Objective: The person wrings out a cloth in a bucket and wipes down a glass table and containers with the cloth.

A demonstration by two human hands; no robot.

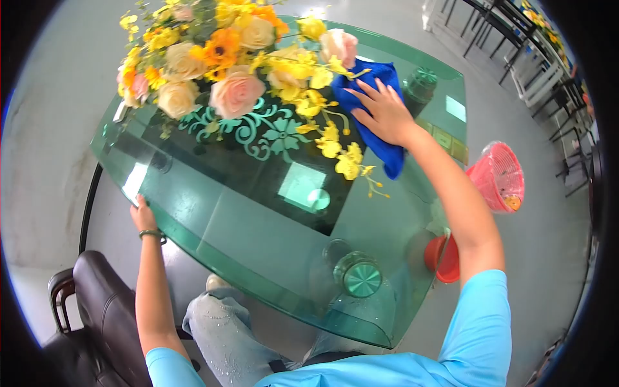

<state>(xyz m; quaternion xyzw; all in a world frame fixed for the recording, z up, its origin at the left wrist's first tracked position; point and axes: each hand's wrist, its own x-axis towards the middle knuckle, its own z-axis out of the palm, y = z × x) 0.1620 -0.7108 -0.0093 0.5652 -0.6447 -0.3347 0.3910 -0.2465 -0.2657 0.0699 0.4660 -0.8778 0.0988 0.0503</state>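
My right hand [383, 115] lies flat with its fingers spread on a blue cloth [380, 155], pressing it against the glass tabletop [258, 242] near the far right side. Beside the cloth, sprays of yellow blossoms from a flower arrangement [235, 93] hang over the glass. My left hand [142, 214] rests at the table's left front edge. Its fingers bend over the rim and the thumb is on top, while the underside of the grip is hidden.
A pink wire basket [500, 174] and a red bucket [443, 259] stand on the floor to the right. A dark leather chair [106, 303] is at the lower left. Round glass-topped supports [362, 278] show through the tabletop. Black chairs [493, 29] line the far right.
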